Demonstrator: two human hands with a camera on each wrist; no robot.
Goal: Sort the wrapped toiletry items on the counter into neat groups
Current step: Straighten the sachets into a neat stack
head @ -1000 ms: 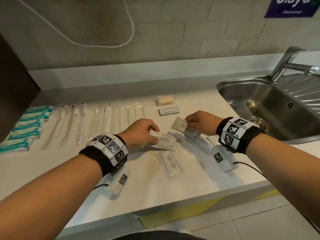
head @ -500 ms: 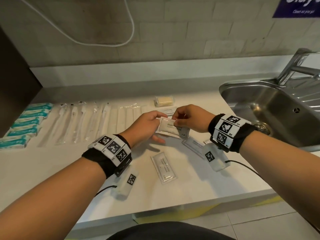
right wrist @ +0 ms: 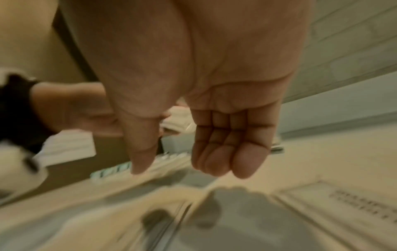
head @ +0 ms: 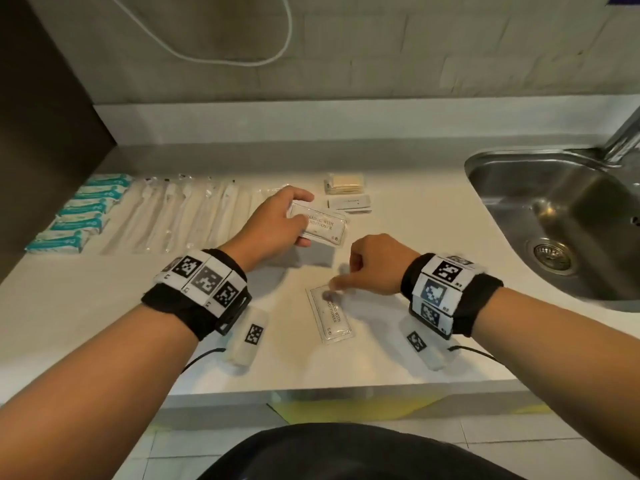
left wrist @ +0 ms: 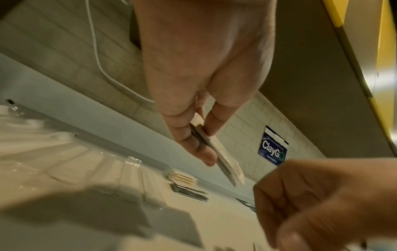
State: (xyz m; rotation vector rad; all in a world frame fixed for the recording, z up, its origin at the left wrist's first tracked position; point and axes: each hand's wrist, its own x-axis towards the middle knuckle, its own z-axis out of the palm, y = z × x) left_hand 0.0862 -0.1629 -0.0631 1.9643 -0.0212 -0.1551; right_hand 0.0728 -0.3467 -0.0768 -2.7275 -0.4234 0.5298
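Shampoo sachets [head: 320, 225] sit stacked in the left hand [head: 273, 225] in the head view, pinched between thumb and fingers and held above the table [head: 104, 323] at about twelve o'clock from the table's middle; how many are in the stack I cannot tell. One loose sachet [head: 331, 315] lies flat toward six o'clock, and the right hand [head: 375, 263] hovers over its far end, fingers loosely curled and pointing down, gripping nothing; whether a fingertip touches the wrapper is blurred. Toward nine o'clock lie sorted rows: teal packets [head: 81, 216] at the far left, then long clear-wrapped sticks [head: 180, 216]. Just beyond the held stack, at one o'clock, sit a pile of pale yellow packs [head: 344, 182] and some thin white sachets [head: 349, 202]; a steel sink [head: 554, 216] lies at three o'clock. From the left wrist, the thumb and fingers [left wrist: 199, 152] clamp the sachets [left wrist: 223, 161] edge-on, with much of their length sticking out unsupported. From the right wrist, the hand [right wrist: 206, 135] hangs empty, fingertips bunched above the sachet [right wrist: 322, 212] below. Judging risk: the flat, slick wrapper gives little edge to catch, so it may slide across the table instead of lifting; and adding it to the stack could fan or spill the sachets already held, since the grip holds only one end.
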